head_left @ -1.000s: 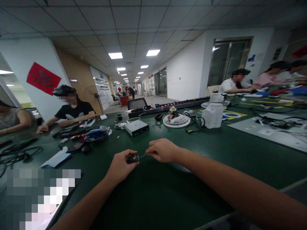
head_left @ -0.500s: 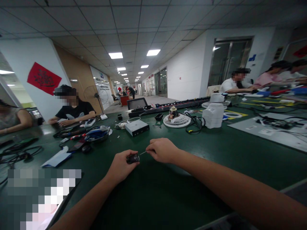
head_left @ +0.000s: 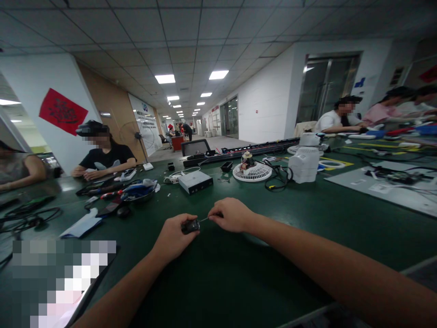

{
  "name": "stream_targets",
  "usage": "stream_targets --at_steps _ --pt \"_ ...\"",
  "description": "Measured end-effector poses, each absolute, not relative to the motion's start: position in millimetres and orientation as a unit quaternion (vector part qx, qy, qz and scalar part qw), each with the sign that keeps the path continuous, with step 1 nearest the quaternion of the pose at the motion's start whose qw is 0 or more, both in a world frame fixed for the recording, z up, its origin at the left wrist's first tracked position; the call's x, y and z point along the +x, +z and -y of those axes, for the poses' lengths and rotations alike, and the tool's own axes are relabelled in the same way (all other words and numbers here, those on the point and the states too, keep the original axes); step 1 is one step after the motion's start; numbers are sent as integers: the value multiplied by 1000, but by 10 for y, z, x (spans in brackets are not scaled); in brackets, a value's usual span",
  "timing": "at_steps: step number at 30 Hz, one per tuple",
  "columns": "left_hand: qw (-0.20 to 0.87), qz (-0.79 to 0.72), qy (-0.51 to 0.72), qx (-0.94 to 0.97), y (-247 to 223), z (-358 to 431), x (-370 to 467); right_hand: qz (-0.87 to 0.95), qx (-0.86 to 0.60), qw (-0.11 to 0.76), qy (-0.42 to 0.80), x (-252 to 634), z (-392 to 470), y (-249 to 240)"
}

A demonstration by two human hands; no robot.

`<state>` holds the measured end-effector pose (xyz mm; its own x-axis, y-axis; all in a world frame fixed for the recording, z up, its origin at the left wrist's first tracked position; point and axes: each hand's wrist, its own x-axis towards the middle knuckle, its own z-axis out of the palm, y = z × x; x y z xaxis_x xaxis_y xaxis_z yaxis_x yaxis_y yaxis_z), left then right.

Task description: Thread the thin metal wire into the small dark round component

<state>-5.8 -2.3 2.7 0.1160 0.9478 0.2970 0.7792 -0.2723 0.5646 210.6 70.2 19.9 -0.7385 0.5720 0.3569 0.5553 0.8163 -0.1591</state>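
Note:
My left hand (head_left: pixel 172 237) is closed around a short dark cylinder (head_left: pixel 190 226) with a glossy, see-through-looking end, much like a screwdriver handle. From that end a thin metal rod (head_left: pixel 204 219) runs up to my right hand (head_left: pixel 234 214). The right thumb and fingers are pinched on the rod's other end. A bit of something dark shows between those fingers, too small to name. Both hands are just above the green table (head_left: pixel 211 278), with a small gap between them bridged by the rod.
Beyond my hands sit a silver-and-black drive box (head_left: pixel 195 181), a white fan grille (head_left: pixel 251 172) with a motor, and a white housing (head_left: pixel 302 165). Tools and a blue cloth (head_left: pixel 139 189) lie left, a grey panel (head_left: pixel 385 182) right. A person (head_left: pixel 104 152) sits opposite.
Both hands stay nearly in place, the cylinder and rod still between them. My right fingers have shifted slightly, showing more of the dark bit. The person opposite has brought their hands together.

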Motion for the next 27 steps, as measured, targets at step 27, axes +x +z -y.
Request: stream_targets --at_steps 27 --pt "68 -690 274 666 -13 -91 -209 904 -256 145 309 1738 -325 48"
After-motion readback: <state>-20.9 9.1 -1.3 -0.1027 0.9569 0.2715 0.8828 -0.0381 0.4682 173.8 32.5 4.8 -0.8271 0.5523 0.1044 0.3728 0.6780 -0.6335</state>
